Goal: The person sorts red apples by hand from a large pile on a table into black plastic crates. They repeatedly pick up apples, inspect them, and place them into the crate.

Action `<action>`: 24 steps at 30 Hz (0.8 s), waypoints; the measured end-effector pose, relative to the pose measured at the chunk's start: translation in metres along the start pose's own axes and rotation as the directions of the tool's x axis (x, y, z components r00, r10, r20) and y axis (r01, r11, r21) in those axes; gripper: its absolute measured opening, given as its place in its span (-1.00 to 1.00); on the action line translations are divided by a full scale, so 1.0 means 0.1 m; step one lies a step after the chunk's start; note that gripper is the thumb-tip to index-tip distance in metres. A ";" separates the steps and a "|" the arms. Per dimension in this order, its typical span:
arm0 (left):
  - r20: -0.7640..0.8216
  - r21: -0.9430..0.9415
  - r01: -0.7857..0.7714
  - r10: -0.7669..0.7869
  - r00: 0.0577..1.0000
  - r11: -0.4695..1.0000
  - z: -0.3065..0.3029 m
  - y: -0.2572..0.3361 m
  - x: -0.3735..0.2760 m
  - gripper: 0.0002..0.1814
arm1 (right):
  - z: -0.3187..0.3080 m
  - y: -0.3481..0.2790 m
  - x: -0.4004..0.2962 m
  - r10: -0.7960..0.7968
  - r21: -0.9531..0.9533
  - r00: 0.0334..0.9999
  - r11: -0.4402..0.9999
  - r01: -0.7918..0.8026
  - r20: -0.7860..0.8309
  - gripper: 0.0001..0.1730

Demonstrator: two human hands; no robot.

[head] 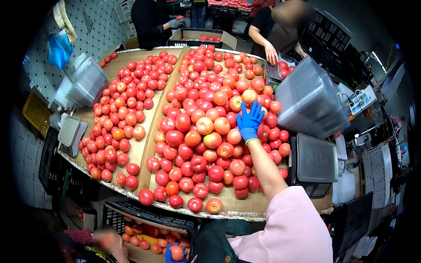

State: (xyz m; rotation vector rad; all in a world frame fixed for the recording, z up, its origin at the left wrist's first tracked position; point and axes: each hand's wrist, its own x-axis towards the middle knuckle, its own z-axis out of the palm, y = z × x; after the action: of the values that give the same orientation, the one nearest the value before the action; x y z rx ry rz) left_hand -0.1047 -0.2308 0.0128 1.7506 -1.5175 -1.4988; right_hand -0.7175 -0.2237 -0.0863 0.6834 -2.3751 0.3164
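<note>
My right hand (250, 122), in a blue glove with a yellow cuff edge, is stretched over a large heap of red tomatoes (198, 163). Its fingers are spread, palm down on the fruit; what lies beneath the palm is hidden. Near the bottom edge, my left hand (168, 253), also blue-gloved, holds a single tomato (177, 252) beside a black plastic crate (148, 210). More tomatoes (134, 241) lie in that crate. The heap rests on a brown-covered table (243, 207), a few paler, yellowish fruits among the red.
A raised divider (148, 154) separates a second tomato pile (123, 112) on the left. Clear plastic containers (309, 95) and a weighing scale (317, 157) stand right. Left are more containers (86, 82) and a smaller scale (69, 131). Co-workers stand across the table; another person is lower left.
</note>
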 end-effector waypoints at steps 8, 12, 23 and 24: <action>0.392 0.810 -0.441 0.201 0.898 0.388 -0.30 0.36 0.63 -0.61 | 0.50 0.08 0.51 -0.008 -0.134 0.969 0.990 0.043 0.246 -0.14; 0.728 0.674 -0.739 0.166 0.666 0.006 0.19 0.22 1.02 -0.58 | 0.89 -0.07 0.82 -0.046 -0.178 0.982 0.981 0.079 0.185 -0.27; 0.049 -0.816 0.118 -0.136 0.990 0.566 0.96 -0.59 -0.58 -0.55 | 2.20 0.39 2.34 -0.482 0.041 0.773 0.858 0.512 0.413 -0.32; 0.072 -0.836 0.170 -0.203 0.977 0.521 0.96 -0.48 -0.53 -0.52 | 2.13 0.45 2.50 -0.485 0.080 0.767 0.861 0.501 0.419 -0.36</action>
State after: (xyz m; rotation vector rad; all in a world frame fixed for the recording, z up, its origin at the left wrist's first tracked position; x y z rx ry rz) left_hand -0.1575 -0.1356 -0.0367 1.3043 -0.3679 -1.8396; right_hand -1.0168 -0.3654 -0.0922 1.4499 -2.4636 -0.1273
